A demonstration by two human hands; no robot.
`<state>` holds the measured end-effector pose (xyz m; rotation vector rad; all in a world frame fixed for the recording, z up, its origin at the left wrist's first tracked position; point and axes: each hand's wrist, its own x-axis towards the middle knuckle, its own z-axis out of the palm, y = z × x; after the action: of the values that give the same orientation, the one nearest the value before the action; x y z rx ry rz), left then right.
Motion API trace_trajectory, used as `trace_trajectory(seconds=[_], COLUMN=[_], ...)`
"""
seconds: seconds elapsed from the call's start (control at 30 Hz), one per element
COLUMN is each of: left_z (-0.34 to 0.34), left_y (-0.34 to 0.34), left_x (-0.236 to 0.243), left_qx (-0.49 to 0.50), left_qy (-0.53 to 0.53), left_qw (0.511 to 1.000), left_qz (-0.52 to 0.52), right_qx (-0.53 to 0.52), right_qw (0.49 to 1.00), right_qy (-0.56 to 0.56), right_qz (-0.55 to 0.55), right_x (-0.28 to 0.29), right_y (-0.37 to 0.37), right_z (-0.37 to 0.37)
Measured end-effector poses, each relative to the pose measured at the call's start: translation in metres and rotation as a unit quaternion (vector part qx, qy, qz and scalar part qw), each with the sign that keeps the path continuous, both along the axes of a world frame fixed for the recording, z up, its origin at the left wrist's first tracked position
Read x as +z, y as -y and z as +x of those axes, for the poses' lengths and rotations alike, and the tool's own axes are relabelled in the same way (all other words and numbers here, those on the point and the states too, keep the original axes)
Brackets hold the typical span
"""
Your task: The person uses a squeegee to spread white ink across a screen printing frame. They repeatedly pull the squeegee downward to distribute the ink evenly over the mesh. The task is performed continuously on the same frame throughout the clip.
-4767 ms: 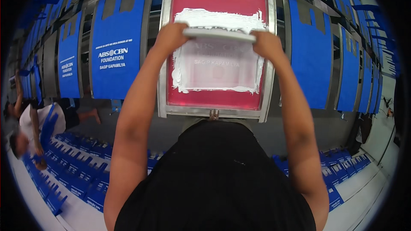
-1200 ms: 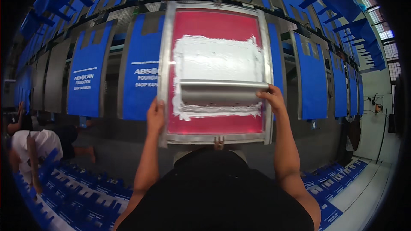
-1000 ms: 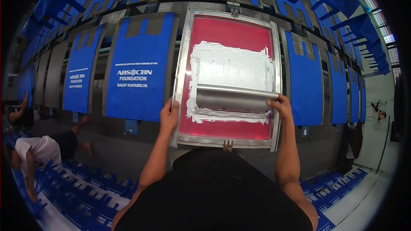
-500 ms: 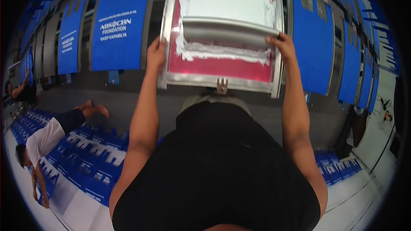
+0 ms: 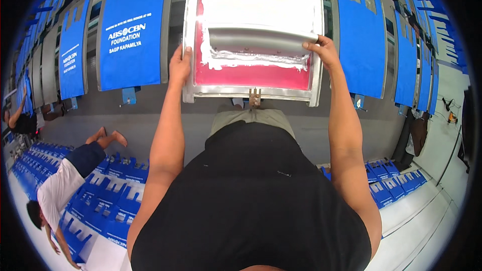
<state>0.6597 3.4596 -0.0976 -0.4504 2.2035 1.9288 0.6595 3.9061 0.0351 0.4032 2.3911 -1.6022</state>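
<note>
A metal-framed printing screen with red mesh lies in front of me over the table. White ink coats a large ragged-edged patch of the mesh. A wide grey metal squeegee rests across the lower part of this patch, leaning, with ink along its lower edge. My left hand is closed around the screen's left rail, thumb on top. At the right rail, my right hand pinches the squeegee's right end, its thumb on the near face; its other fingertips are partly hidden.
Blue printed bag panels lie on boards to the left, and more blue panels to the right. A rusty hinge bracket sits at the screen's near edge. Behind me, a person in a white shirt bends over rows of blue pieces.
The view has shifted slightly, and the screen sits a little higher and further left in it. Both hands keep their holds. The person in the white shirt appears lower in the view.
</note>
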Motion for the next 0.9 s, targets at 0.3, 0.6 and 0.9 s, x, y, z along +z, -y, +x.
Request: trace_trajectory(seconds=[0.3, 0.6, 0.9], left_z=[0.011, -0.117, -0.055], left_y=[-0.033, -0.061, -0.063], left_x=[0.134, 0.143, 0.096], left_qx=[-0.320, -0.280, -0.311], left_qy=[-0.273, -0.320, -0.286], left_qw=[0.843, 0.821, 0.821], left_qz=[-0.335, -0.381, -0.383], right_qx=[0.256, 0.258, 0.291], right_qw=[0.829, 0.819, 0.795], right_qy=[-0.077, -0.188, -0.142], right_qz=[0.491, 0.477, 0.514], right_x=[0.062, 0.071, 0.017], right_y=[0.085, 0.062, 0.075], right_z=[0.065, -0.067, -0.015])
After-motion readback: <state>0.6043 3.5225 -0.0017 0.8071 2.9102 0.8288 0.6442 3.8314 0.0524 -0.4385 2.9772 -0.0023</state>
